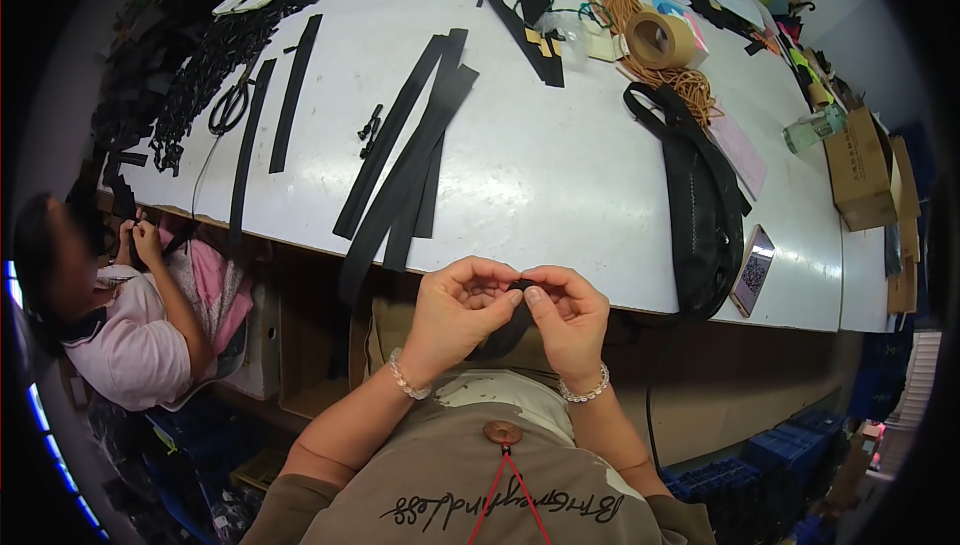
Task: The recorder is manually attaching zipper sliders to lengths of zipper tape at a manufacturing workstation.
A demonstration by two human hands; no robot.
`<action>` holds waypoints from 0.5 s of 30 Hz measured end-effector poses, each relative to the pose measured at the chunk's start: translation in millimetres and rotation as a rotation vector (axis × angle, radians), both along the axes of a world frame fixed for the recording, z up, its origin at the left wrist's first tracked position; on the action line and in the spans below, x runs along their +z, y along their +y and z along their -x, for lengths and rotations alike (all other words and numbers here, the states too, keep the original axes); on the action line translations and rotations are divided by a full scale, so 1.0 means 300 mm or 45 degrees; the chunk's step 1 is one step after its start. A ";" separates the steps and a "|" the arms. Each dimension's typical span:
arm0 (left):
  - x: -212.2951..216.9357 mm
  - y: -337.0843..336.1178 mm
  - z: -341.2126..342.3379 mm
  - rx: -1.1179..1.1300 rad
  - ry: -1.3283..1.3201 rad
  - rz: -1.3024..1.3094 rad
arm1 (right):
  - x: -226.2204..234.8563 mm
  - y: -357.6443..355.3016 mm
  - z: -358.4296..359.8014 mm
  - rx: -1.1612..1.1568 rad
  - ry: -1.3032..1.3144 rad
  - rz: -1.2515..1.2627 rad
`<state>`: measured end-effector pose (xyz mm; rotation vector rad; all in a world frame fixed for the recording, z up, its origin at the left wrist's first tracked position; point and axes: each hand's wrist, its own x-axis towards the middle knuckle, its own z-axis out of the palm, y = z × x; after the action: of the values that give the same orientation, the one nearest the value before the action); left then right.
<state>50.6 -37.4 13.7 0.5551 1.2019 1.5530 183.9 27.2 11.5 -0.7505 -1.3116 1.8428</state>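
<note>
My left hand (pixel 466 303) and my right hand (pixel 564 317) meet just off the table's near edge. Both are closed in a pinch, fingertips together, on the end of a black strip (pixel 508 337) that looks like zipper tape. Its loose part hangs below my fingers, and the gripped end is mostly hidden by them. Farther off, several similar long black strips (pixel 405 160) lie crossed on the white table (pixel 540 185), some ends overhanging the edge. Small black pieces (pixel 371 132), perhaps zipper sliders, lie beside them.
A black bag (pixel 702 215) and a phone (pixel 753 270) lie at the right. Brown tape (pixel 660 40) and orange cord (pixel 690 92) sit beyond. Scissors (pixel 230 108) and a heap of black parts (pixel 200 85) are at far left. Another person (pixel 140 335) works at the left.
</note>
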 end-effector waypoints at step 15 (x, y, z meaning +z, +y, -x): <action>0.030 0.016 0.017 -0.118 0.167 0.124 | -0.044 -0.034 0.020 -0.251 0.048 -0.119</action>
<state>45.6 -32.5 22.6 0.6474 1.3253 1.3893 177.9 17.1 -1.7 -0.7626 -1.2442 1.6208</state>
